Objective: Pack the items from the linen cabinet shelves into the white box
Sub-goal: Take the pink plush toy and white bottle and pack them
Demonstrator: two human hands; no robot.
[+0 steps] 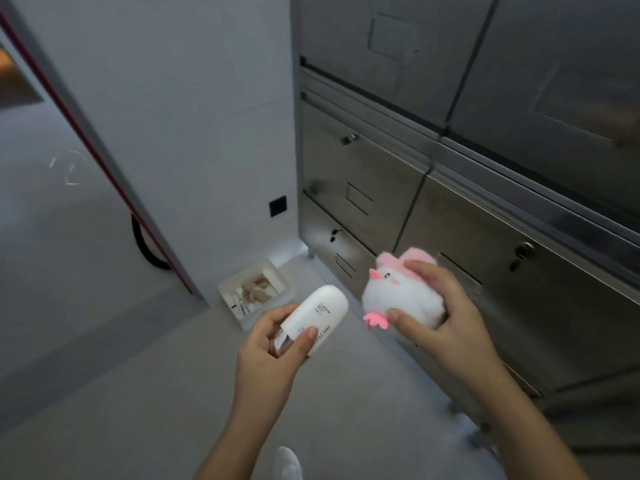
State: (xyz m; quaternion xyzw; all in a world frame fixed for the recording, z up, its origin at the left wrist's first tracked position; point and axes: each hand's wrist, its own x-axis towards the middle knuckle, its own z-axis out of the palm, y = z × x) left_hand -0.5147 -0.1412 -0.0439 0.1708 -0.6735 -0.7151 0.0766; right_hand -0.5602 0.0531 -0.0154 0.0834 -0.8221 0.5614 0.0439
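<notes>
My left hand (273, 351) grips a white bottle (317, 313) with dark lettering, its rounded end pointing up and right. My right hand (446, 317) holds a fluffy white plush chick (401, 292) with a pink beak, pink crest and pink feet. Both are held in the air above the floor. The white box (231, 297) stands open on the floor in the corner below and beyond my left hand, with several small items inside. The steel cabinet (450, 209) fills the right side, its doors and drawers closed.
A white wall (180, 116) rises behind the box, with a black socket plate (278, 205) low on it. A red-edged panel (104, 168) with a black handle leans at the left. Grey floor (138, 393) spreads below. A white shoe (289, 462) shows at the bottom.
</notes>
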